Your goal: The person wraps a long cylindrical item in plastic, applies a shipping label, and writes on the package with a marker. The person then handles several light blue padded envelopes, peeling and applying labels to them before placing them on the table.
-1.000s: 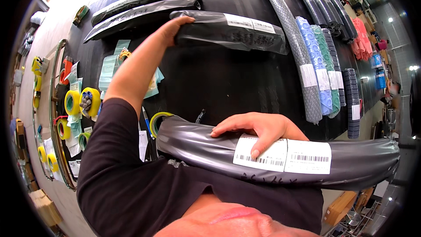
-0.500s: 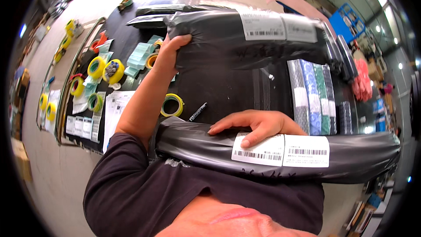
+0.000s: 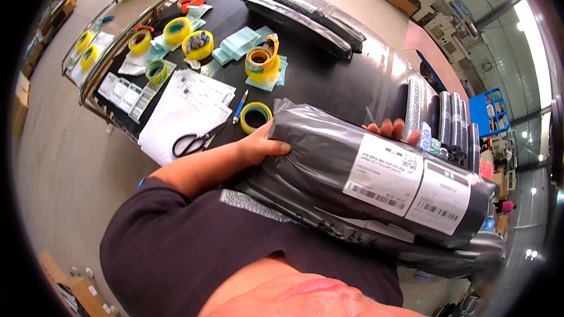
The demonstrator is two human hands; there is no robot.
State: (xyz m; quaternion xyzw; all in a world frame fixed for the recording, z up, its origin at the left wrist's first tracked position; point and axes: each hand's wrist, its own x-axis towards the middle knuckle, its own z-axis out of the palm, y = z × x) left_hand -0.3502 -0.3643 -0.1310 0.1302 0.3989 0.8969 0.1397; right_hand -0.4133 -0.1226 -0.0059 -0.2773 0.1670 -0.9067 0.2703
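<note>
A worker's left hand (image 3: 258,148) and right hand (image 3: 392,130) clamp their fingers on a long grey plastic-wrapped parcel with white labels (image 3: 358,170), held against the chest above a black worktable (image 3: 329,85).

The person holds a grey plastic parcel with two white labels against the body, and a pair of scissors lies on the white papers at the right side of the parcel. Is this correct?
Not quite. The head view shows the scissors on the white papers to the left of the grey parcel, not the right. The rest holds: left hand and right hand hold the parcel, which has two white labels, against the body.
</note>
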